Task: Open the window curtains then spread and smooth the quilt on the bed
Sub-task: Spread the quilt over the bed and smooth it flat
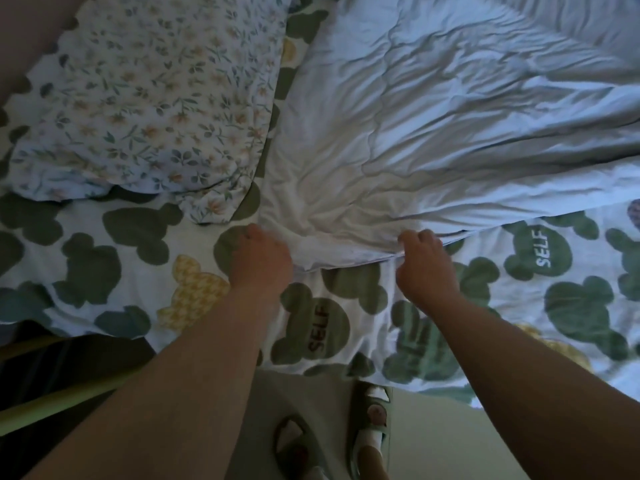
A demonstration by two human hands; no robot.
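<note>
A pale, wrinkled quilt (433, 116) lies over the right and middle of the bed, its near corner bunched in front of me. My left hand (261, 259) grips that corner at its left side, fingers curled into the cloth. My right hand (424, 263) pinches the quilt's near edge a little to the right. Under the quilt lies a white bed sheet (114, 244) printed with green mouse-head shapes and the word SELF. No window or curtains are in view.
A floral pillow (152, 98) lies at the bed's head, left of the quilt. My feet in sandals (370, 431) stand on the pale floor by the bed's edge. A dark object with a yellowish rail (59, 400) sits at the lower left.
</note>
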